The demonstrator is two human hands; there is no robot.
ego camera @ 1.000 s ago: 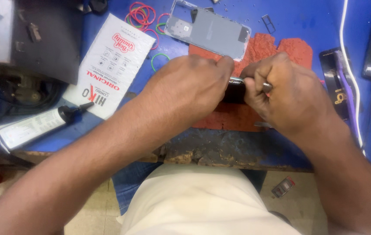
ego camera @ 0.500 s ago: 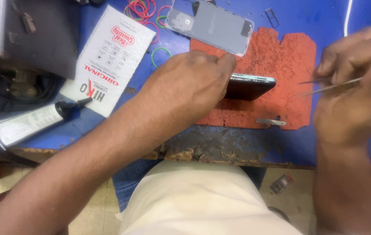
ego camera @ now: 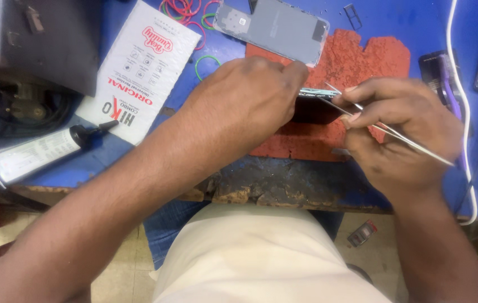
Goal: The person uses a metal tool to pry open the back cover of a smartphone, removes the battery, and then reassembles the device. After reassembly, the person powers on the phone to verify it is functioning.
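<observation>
The left hand clamps the dark slim phone body on the red crumbly mat, the right hand pinching thin steel tweezers at its edge; steady, shallow probing looks wisest.

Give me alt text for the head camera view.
A left hand steadies a dark phone on a red crumbly mat while the right hand brings thin metal tweezers to its edge, over a blue workbench.
</observation>
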